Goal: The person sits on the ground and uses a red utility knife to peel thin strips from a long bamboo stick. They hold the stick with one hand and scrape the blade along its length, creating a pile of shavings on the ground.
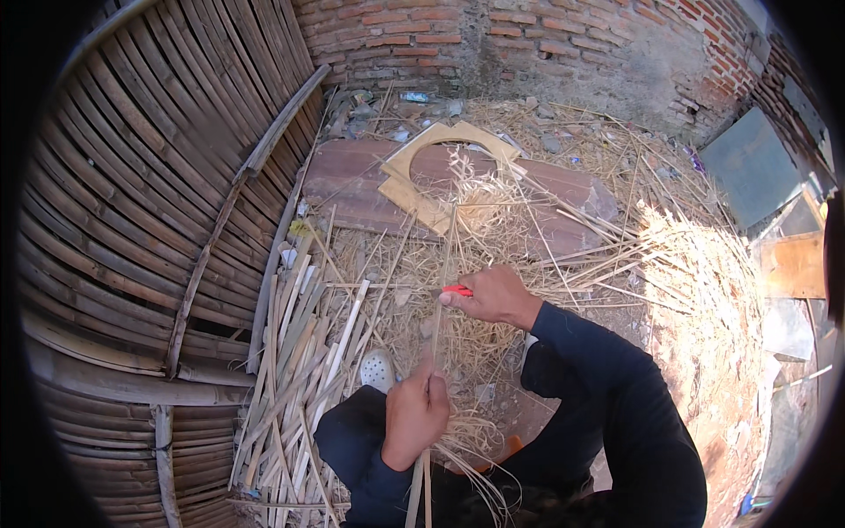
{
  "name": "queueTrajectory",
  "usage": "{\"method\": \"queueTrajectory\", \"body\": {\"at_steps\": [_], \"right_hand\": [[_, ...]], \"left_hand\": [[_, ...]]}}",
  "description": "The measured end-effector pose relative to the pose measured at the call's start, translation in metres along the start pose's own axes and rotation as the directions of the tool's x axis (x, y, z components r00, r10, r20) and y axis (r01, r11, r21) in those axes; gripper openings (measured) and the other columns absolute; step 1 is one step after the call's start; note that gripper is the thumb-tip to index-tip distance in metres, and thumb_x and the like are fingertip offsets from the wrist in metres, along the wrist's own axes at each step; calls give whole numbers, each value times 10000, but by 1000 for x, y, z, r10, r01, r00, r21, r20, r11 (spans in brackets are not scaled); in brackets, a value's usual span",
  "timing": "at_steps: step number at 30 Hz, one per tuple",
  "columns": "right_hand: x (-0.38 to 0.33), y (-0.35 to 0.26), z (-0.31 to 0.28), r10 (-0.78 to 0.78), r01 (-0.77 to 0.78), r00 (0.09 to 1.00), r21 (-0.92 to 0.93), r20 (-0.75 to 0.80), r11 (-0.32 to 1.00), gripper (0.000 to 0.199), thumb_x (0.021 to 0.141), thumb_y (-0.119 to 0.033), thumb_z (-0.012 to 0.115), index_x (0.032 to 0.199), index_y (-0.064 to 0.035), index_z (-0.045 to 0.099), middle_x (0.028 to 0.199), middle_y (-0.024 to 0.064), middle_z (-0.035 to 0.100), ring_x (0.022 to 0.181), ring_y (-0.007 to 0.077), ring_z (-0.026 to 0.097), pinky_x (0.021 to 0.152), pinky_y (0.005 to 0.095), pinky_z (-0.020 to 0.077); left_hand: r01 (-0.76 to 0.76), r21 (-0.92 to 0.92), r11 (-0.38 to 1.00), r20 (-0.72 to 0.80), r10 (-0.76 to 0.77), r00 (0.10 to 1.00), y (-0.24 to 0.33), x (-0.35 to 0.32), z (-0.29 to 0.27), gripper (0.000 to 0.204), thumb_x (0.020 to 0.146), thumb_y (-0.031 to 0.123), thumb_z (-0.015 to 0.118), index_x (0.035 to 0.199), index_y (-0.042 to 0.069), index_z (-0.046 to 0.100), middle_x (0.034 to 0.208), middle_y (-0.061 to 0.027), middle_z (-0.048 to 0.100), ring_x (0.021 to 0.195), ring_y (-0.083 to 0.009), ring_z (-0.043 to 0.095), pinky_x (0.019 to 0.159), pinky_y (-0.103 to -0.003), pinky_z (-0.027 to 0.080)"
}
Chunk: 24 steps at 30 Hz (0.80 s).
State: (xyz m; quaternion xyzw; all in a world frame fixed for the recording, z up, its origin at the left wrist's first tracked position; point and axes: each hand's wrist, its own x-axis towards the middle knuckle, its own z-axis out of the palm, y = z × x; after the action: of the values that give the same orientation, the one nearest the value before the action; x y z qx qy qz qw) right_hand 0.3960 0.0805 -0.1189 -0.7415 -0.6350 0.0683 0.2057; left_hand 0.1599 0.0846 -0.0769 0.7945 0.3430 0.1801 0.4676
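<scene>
My left hand (416, 418) is closed around a thin bamboo strip (439, 330), and its lower ends trail toward my lap. Farther along the same strip, my right hand (495, 297) grips a small red tool (458, 289) against it. Most of that tool is hidden by the fingers, so its blade or edge does not show. The strip runs upward past my right hand toward a tan board (424, 214) with a large round cutout. Pale curled shavings (484, 195) heap up in and around the cutout. More shavings lie beneath my hands.
A bundle of split bamboo strips (304, 378) lies to my left, beside a slatted bamboo wall (158, 194). A reddish-brown panel (348, 180) rests under the tan board. The brick wall (563, 53) closes off the back. A white clog (377, 370) shows near my left knee.
</scene>
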Motion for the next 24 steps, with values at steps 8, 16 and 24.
{"method": "queueTrajectory", "body": {"at_steps": [8,16,24], "right_hand": [[29,73,-10,358,-355,933,-58,40,933,634,874,-666,412,830,-96,687,725,169,658,737,347,649,678,443,497],[26,144,37,446,-383,877,298,-180,874,651,861,-679,448,1029,-100,693,945,155,691,934,339,650,819,431,488],[45,114,21,541,-634,755,623,370,458,782,926,-661,304,652,11,596,575,219,552,587,380,572,619,456,455]], "left_hand": [[-1,-32,1000,93,4,996,-4,-10,5,403,906,89,491,1292,-28,492,589,-121,450,540,-189,447,500,-327,383],[-95,61,994,89,90,992,-2,-3,14,406,901,124,510,1274,-37,502,586,-195,492,494,-307,535,509,-362,419],[-14,91,996,68,8,998,9,8,8,441,864,96,486,1280,-51,490,619,-231,568,586,-412,595,554,-467,464]]}}
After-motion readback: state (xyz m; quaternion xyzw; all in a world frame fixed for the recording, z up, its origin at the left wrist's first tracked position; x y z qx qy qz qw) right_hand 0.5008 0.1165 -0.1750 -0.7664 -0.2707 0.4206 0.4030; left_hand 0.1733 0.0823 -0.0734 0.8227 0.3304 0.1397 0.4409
